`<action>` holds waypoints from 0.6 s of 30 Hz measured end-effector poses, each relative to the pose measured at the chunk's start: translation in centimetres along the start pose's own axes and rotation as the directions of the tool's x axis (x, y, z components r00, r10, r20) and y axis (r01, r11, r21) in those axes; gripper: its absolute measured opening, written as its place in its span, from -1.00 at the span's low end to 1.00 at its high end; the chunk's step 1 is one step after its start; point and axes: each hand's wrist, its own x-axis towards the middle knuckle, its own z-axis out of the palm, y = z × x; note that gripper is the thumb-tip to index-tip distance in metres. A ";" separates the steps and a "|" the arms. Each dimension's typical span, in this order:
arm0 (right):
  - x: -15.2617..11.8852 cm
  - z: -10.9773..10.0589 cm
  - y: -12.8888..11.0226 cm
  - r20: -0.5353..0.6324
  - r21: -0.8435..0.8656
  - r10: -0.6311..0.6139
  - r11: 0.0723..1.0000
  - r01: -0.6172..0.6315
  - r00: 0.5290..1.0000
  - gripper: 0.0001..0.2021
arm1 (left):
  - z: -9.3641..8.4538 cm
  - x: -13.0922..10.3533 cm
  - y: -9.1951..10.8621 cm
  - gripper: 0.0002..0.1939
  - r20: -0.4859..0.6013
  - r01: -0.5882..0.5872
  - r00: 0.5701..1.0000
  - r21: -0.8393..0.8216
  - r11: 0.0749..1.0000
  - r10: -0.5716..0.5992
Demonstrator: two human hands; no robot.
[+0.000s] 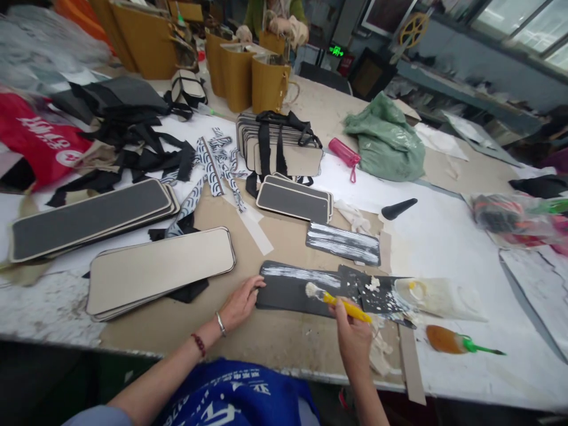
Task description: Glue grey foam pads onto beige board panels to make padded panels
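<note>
A dark grey rectangular panel [288, 294] lies flat in front of me, with white streaks of paste along its upper side. My left hand [239, 303] grips the panel's left end between its fingers. In my right hand [354, 340] is a paintbrush [331, 297] with a yellow handle, its whitish bristles over the middle of the panel. Just beyond lies a shorter dark panel [344, 244], streaked with white. To the right, a paste-spattered dark sheet [377, 290] adjoins a pale, glue-coated container [439, 297] lying on its side.
Stacked beige panels [160, 269] and grey-faced panels [91, 220] lie at left. A strapped bundle of panels [284, 157] stands farther back, near mustard-coloured bags [270, 83]. An amber glue bottle [448, 339] lies at right, and a green plastic bag [386, 139] behind. Another person [277, 18] works across the table.
</note>
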 end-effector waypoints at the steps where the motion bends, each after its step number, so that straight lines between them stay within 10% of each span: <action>1: -1.1 1.5 -0.4 0.070 0.076 0.000 0.997 -0.005 0.998 -0.57 | -0.3 0.2 -0.1 -0.65 0.012 0.032 0.999 -0.036 0.999 -0.032; 9: -4.8 8.6 0.0 0.218 0.263 -0.065 0.965 0.006 0.974 -0.66 | -0.4 0.4 -1.2 -0.58 0.059 -0.015 0.998 0.030 0.999 0.013; 18: -0.8 -1.4 5.4 -0.095 -0.063 0.159 0.984 -0.166 0.983 -0.52 | -0.1 -0.1 -1.4 -0.71 0.033 -0.222 0.975 0.260 0.940 0.221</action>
